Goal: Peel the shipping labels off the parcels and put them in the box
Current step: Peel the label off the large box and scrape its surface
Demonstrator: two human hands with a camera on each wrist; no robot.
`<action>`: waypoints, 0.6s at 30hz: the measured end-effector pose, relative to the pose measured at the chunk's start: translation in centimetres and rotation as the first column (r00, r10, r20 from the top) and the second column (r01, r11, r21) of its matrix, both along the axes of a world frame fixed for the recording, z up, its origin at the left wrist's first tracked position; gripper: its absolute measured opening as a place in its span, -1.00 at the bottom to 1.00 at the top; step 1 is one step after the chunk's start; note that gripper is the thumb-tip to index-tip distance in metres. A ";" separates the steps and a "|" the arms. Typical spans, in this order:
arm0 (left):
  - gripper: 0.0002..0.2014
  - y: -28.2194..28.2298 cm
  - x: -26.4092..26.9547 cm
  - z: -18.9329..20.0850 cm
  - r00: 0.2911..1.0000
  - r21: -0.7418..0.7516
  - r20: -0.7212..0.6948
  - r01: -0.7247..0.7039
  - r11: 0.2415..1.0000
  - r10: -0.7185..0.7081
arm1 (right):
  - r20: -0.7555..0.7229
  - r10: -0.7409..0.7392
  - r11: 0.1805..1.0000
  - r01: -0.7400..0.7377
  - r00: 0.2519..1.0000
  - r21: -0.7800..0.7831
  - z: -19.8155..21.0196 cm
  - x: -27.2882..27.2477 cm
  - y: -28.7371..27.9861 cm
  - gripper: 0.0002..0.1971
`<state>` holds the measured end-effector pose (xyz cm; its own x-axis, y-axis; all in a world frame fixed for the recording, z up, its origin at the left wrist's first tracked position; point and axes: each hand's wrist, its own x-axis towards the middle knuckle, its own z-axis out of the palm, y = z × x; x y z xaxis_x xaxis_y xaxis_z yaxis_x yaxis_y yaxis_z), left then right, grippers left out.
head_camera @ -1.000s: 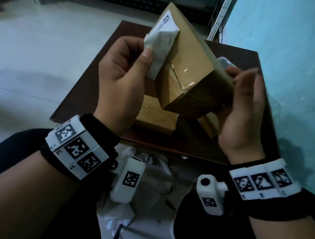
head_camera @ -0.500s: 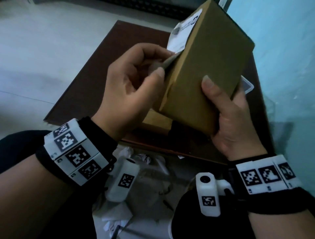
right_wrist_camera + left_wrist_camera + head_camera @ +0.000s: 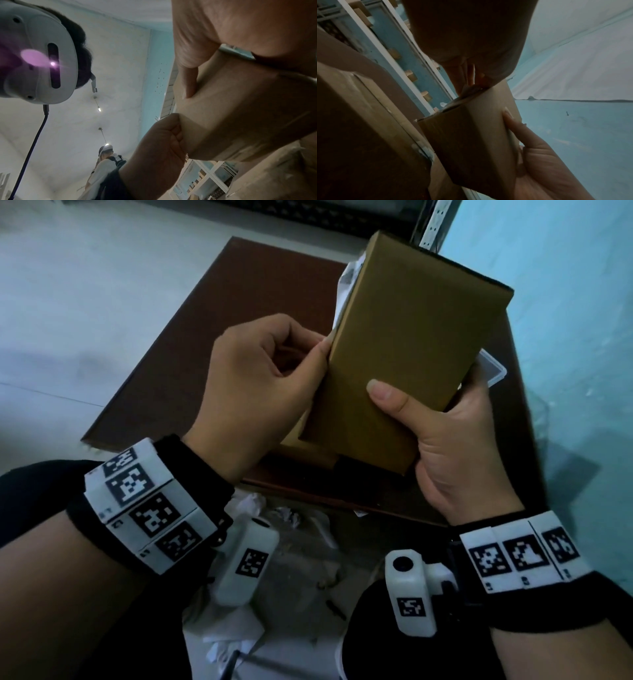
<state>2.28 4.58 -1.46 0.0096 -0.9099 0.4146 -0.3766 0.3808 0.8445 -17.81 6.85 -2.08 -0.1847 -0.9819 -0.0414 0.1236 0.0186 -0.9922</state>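
dark brown board (image 3: 212, 344) lies flat on pale floor (image 3: 85, 285), right edge close to turquoise wall (image 3: 575, 337); on board: second cardboard parcel (image 3: 294, 453), mostly hidden under held one, plus clear plastic container (image 3: 491, 369) by wall; crumpled white paper scraps (image 3: 246, 505) on floor just off board's near edge

Pale floor (image 3: 85, 313); turquoise wall (image 3: 565, 337) at right. Dark brown tabletop (image 3: 212, 344). White shelving (image 3: 388, 44), possibly metal. Bare bulbs (image 3: 99, 108) hung from ceiling.
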 end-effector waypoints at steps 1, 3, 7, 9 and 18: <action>-0.94 -0.1 0.1 0.0 1.000 0.010 0.002 0.005 1.000 -0.005 | 0.009 0.003 1.000 -0.003 1.000 0.002 0.1 0.0 0.0 0.15; -0.94 -0.2 0.3 0.1 0.998 0.083 -0.052 0.034 0.996 -0.030 | 0.019 0.007 1.000 -0.007 1.000 0.002 0.5 -0.1 0.0 0.17; -0.88 0.0 0.1 0.5 0.956 0.223 -0.290 0.120 0.967 -0.052 | 0.054 0.035 0.999 -0.034 0.998 -0.012 1.1 -0.8 -0.2 0.15; -0.80 0.3 -0.1 0.7 0.936 0.246 -0.349 0.140 0.959 -0.047 | 0.049 0.059 0.998 -0.059 0.997 0.000 0.9 -1.0 -0.4 0.15; -0.86 0.3 0.3 0.3 0.996 0.052 -0.077 0.046 0.998 -0.042 | -0.085 0.111 0.993 -0.114 0.990 -0.039 0.1 -1.0 -0.4 0.28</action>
